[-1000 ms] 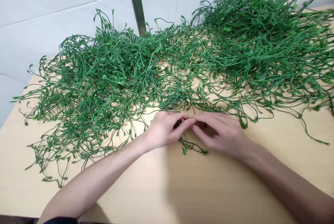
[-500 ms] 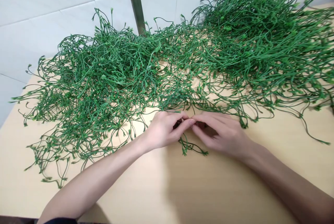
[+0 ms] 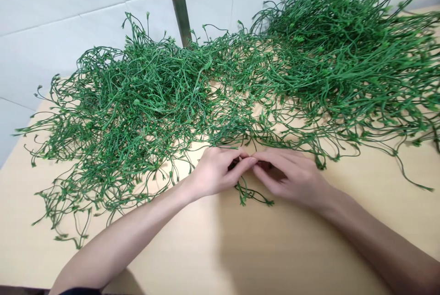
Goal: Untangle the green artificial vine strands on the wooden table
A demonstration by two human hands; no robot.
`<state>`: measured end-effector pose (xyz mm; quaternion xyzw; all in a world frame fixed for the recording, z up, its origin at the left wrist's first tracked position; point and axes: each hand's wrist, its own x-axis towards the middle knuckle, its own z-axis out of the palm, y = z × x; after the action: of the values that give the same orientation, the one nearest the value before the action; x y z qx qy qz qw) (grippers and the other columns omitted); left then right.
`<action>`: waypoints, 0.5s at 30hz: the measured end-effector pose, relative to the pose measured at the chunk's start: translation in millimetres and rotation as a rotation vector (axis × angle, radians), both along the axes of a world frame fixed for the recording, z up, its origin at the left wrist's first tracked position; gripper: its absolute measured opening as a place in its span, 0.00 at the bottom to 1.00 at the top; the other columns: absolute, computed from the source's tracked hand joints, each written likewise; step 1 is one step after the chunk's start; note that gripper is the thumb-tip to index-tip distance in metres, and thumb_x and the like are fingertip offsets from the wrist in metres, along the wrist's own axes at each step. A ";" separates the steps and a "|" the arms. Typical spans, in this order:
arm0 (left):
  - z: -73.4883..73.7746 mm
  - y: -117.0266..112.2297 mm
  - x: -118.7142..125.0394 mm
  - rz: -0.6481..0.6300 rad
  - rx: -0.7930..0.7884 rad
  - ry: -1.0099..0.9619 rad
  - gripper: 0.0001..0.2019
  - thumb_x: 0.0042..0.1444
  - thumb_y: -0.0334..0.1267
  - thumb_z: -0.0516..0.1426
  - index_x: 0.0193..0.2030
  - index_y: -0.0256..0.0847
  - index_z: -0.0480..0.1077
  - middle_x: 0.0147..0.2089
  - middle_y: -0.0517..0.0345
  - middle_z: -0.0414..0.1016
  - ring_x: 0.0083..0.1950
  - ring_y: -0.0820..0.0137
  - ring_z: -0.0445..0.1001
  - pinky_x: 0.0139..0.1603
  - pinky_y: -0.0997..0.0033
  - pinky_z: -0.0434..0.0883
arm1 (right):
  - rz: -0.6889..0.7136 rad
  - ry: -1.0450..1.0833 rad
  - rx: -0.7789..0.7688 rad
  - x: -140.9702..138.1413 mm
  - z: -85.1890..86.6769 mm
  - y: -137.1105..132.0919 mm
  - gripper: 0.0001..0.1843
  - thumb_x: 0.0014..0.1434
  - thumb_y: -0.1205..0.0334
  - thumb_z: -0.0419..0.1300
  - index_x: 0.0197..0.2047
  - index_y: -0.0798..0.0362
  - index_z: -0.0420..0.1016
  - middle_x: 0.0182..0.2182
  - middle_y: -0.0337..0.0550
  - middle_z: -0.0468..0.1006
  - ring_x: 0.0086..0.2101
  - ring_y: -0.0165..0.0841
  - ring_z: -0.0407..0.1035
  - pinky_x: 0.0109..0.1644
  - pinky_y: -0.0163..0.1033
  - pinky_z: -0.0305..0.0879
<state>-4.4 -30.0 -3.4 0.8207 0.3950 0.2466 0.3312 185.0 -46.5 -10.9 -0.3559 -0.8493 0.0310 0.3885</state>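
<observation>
My left hand (image 3: 216,171) and my right hand (image 3: 292,175) meet fingertip to fingertip at the middle of the pale wooden table (image 3: 240,249). Both pinch a small green plastic sprig (image 3: 252,194) whose thin stems hang out below the fingers. Just beyond the hands lies a wide tangled heap of green artificial stems (image 3: 144,102) on the left. A second, denser heap (image 3: 343,56) spreads to the right.
A metal post (image 3: 178,1) rises behind the heaps in front of a white tiled wall (image 3: 51,19). Loose stem ends trail over the table's left side (image 3: 65,221) and towards the right edge (image 3: 412,180).
</observation>
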 end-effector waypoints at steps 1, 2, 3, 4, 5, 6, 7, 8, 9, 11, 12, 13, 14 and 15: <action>-0.1 -0.1 0.0 0.001 -0.001 -0.001 0.16 0.65 0.44 0.51 0.35 0.37 0.75 0.20 0.65 0.64 0.20 0.80 0.57 0.23 0.79 0.55 | 0.000 0.001 0.000 0.0 0.1 0.0 0.10 0.57 0.73 0.57 0.40 0.52 0.74 0.27 0.39 0.80 0.25 0.29 0.74 0.32 0.33 0.74; -0.1 -0.1 0.0 0.000 -0.003 -0.002 0.16 0.65 0.44 0.51 0.35 0.37 0.75 0.20 0.65 0.64 0.21 0.80 0.57 0.23 0.79 0.55 | 0.001 0.002 0.002 -0.1 0.0 -0.1 0.10 0.57 0.73 0.57 0.40 0.52 0.74 0.27 0.39 0.80 0.25 0.29 0.74 0.32 0.33 0.74; -0.2 -0.2 0.1 0.001 -0.005 -0.003 0.16 0.65 0.44 0.51 0.35 0.37 0.75 0.20 0.65 0.64 0.21 0.80 0.57 0.22 0.79 0.55 | 0.000 0.003 0.004 -0.1 -0.1 -0.1 0.10 0.57 0.73 0.57 0.40 0.52 0.74 0.27 0.38 0.80 0.25 0.29 0.74 0.32 0.33 0.74; -0.1 -0.2 0.1 0.002 -0.007 -0.003 0.16 0.65 0.44 0.51 0.35 0.37 0.75 0.20 0.65 0.64 0.21 0.80 0.57 0.22 0.79 0.55 | -0.001 0.002 0.006 -0.1 -0.2 -0.1 0.10 0.57 0.73 0.57 0.40 0.52 0.74 0.27 0.39 0.80 0.25 0.29 0.74 0.32 0.33 0.74; -0.1 -0.2 0.1 0.003 -0.008 -0.004 0.16 0.65 0.43 0.51 0.35 0.37 0.75 0.20 0.65 0.63 0.20 0.80 0.56 0.23 0.79 0.55 | -0.001 0.001 0.009 0.0 -0.4 0.0 0.10 0.57 0.73 0.58 0.40 0.52 0.74 0.28 0.39 0.80 0.25 0.29 0.74 0.32 0.34 0.74; 0.0 -0.2 0.1 0.002 -0.009 -0.005 0.16 0.65 0.43 0.51 0.35 0.37 0.75 0.20 0.66 0.63 0.20 0.80 0.56 0.23 0.79 0.55 | -0.001 -0.001 0.013 0.0 -0.5 0.1 0.10 0.57 0.73 0.58 0.40 0.52 0.73 0.28 0.39 0.80 0.25 0.30 0.75 0.32 0.34 0.74; 0.0 -0.1 0.0 0.003 -0.008 -0.006 0.16 0.65 0.43 0.51 0.35 0.37 0.75 0.20 0.66 0.63 0.20 0.80 0.56 0.23 0.79 0.55 | 0.001 -0.002 0.016 0.0 -0.5 0.2 0.09 0.57 0.73 0.58 0.40 0.52 0.73 0.28 0.39 0.80 0.25 0.30 0.75 0.32 0.34 0.74; 0.1 -0.1 0.0 0.004 -0.007 -0.006 0.15 0.65 0.43 0.52 0.35 0.37 0.75 0.20 0.66 0.63 0.20 0.80 0.56 0.23 0.79 0.55 | 0.004 -0.005 0.016 0.0 -0.4 0.4 0.09 0.57 0.73 0.58 0.40 0.53 0.73 0.28 0.40 0.80 0.26 0.30 0.75 0.33 0.34 0.74; 0.2 -0.1 -0.1 0.005 -0.005 -0.008 0.15 0.65 0.43 0.52 0.35 0.37 0.75 0.19 0.66 0.63 0.20 0.80 0.56 0.23 0.79 0.55 | 0.007 -0.005 0.016 -0.1 -0.2 0.5 0.09 0.57 0.74 0.58 0.40 0.53 0.72 0.28 0.40 0.80 0.26 0.30 0.75 0.33 0.34 0.74; 0.2 -0.1 -0.3 0.004 -0.002 -0.010 0.15 0.65 0.43 0.52 0.35 0.37 0.75 0.20 0.66 0.63 0.21 0.80 0.56 0.23 0.79 0.55 | 0.009 -0.003 0.012 -0.3 0.3 0.4 0.09 0.57 0.74 0.58 0.40 0.53 0.72 0.28 0.40 0.80 0.26 0.30 0.75 0.33 0.34 0.74; 0.1 -0.1 -0.4 0.003 -0.001 -0.010 0.15 0.65 0.43 0.52 0.35 0.37 0.75 0.20 0.66 0.63 0.21 0.80 0.56 0.23 0.79 0.55 | 0.009 -0.001 0.010 -0.4 0.5 0.3 0.09 0.57 0.74 0.57 0.40 0.53 0.72 0.28 0.40 0.80 0.25 0.30 0.75 0.33 0.34 0.74; 0.0 -0.2 -0.5 0.001 0.001 -0.010 0.15 0.65 0.43 0.52 0.35 0.37 0.75 0.20 0.66 0.63 0.21 0.80 0.56 0.23 0.79 0.55 | 0.009 0.000 0.008 -0.4 0.5 0.2 0.09 0.57 0.74 0.57 0.40 0.53 0.72 0.28 0.39 0.80 0.26 0.30 0.75 0.33 0.34 0.74; -0.2 -0.2 -0.5 0.000 0.002 -0.008 0.15 0.65 0.43 0.52 0.35 0.37 0.75 0.20 0.66 0.63 0.21 0.80 0.56 0.23 0.79 0.55 | 0.009 0.001 0.008 -0.3 0.4 0.0 0.09 0.57 0.74 0.57 0.40 0.52 0.72 0.28 0.39 0.80 0.26 0.30 0.75 0.32 0.34 0.74; -0.3 -0.3 -0.6 0.001 0.003 -0.008 0.15 0.65 0.43 0.52 0.35 0.37 0.75 0.20 0.66 0.63 0.21 0.80 0.56 0.23 0.79 0.55 | 0.010 0.001 0.009 -0.2 0.3 -0.2 0.09 0.57 0.74 0.57 0.40 0.52 0.72 0.28 0.39 0.80 0.26 0.30 0.75 0.32 0.34 0.74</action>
<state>-5.0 -30.3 -3.7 0.8200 0.3936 0.2505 0.3316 184.8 -46.7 -10.6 -0.3498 -0.8511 0.0294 0.3904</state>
